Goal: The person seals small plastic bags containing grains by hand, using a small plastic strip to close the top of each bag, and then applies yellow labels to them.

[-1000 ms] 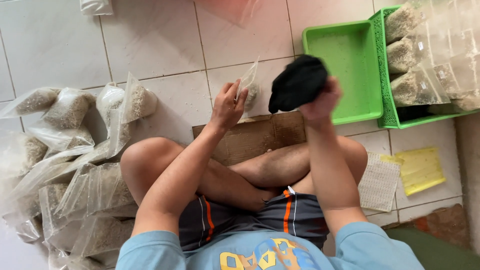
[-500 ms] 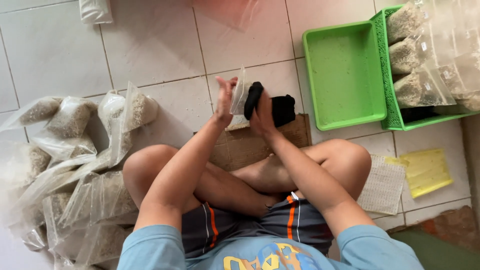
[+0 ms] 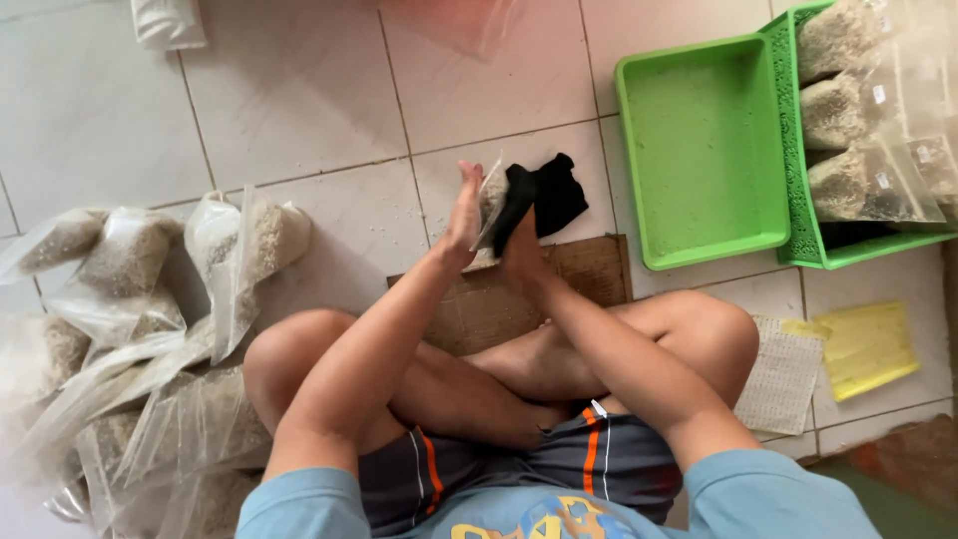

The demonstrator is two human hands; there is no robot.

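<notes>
I sit cross-legged on a tiled floor. My left hand point(image 3: 465, 212) holds a small clear plastic bag of pale grain point(image 3: 491, 205) upright in front of me. My right hand point(image 3: 521, 252) presses a black cloth point(image 3: 544, 195) against the bag's right side. Both hands meet over a brown cardboard sheet point(image 3: 579, 274) lying in front of my legs.
A green plastic tray point(image 3: 699, 150) lies at the right, and beside it a green basket point(image 3: 798, 160) holds several filled bags. Many more filled clear bags point(image 3: 130, 329) pile at my left. A yellow pad point(image 3: 863, 349) and a printed sheet point(image 3: 783, 374) lie by my right knee.
My right hand has come down and in with the black cloth, from held high and apart to pressed against the bag. My left hand keeps the bag.
</notes>
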